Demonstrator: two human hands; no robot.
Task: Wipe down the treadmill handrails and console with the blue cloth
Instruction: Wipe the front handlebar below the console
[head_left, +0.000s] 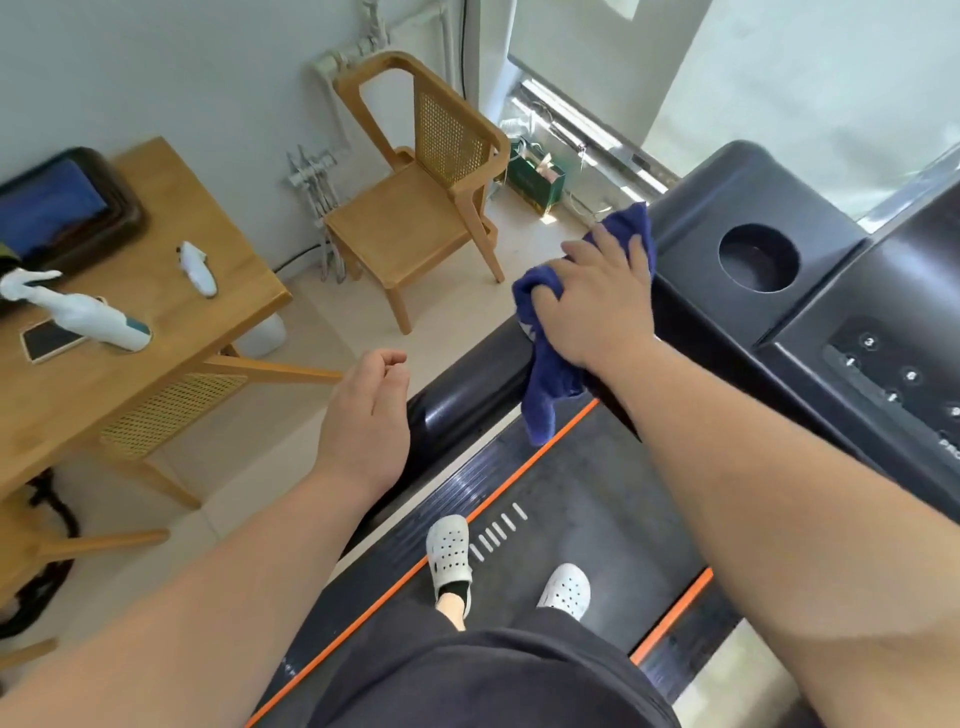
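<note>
The right hand (592, 306) grips the bunched dark blue terry cloth (545, 395) on the glossy black left handrail (467, 395), the left hand (366, 415) idle, loosely curled and empty: handrail wiping seems underway, likely calling next for a firm slide along it.

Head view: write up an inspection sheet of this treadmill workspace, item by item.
Surface: treadmill belt, black, orange-edged; two white clogs stand on it.
Job's things: blue cloth draped over the left handrail, near the console.
Clutter: phone and white spray bottle on the wooden table.
Hands: right hand holds the cloth on the rail; left hand loosely curled, empty.
Cables: dark cable on the floor by the wall.
Surroundings: wooden chair, green bag.
</note>
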